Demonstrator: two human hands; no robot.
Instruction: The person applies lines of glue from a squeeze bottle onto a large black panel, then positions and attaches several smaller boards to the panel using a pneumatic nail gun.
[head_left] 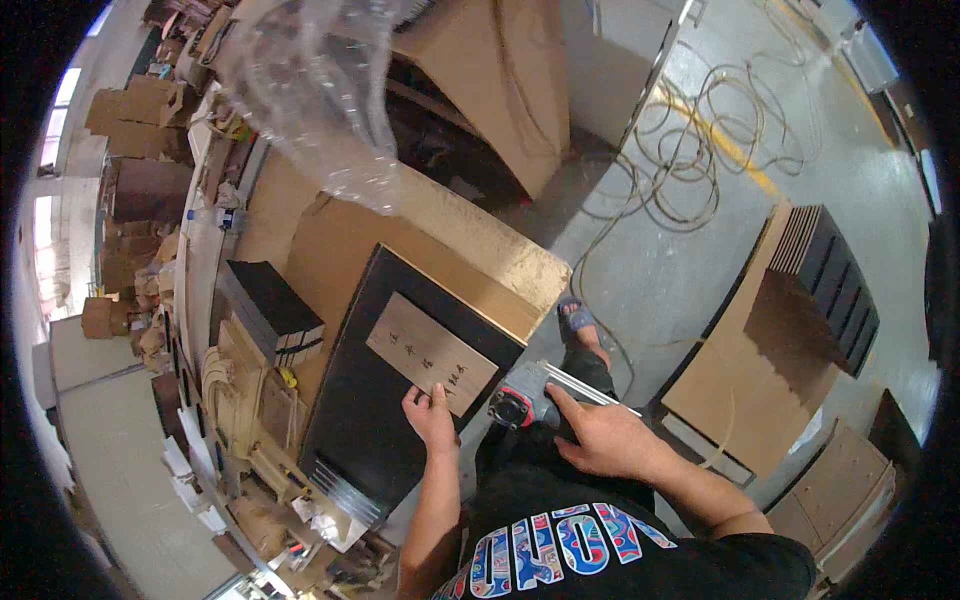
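A small brown wooden board (425, 345) with handwritten marks lies on a large black panel (345, 410). My left hand (432, 415) is closed on its near edge, fingertips on the top face. In front of my body, my right hand (605, 435) holds a grey power tool (525, 393) with red trim, index finger stretched along it; its exact kind is hard to make out. Silver metal strips (590, 387) stick out beside the tool, partly behind my right hand. More silver strips (345, 490) rest on the panel's near corner.
Cardboard (330, 240) lies under the panel. Left of it stand stacked black-faced boards (272, 310). Clear plastic wrap (320, 100) hangs at the far side. A coiled hose (690, 150) crosses the floor. To the right stands a brown panel (745, 370) with dark slats (830, 280) against it.
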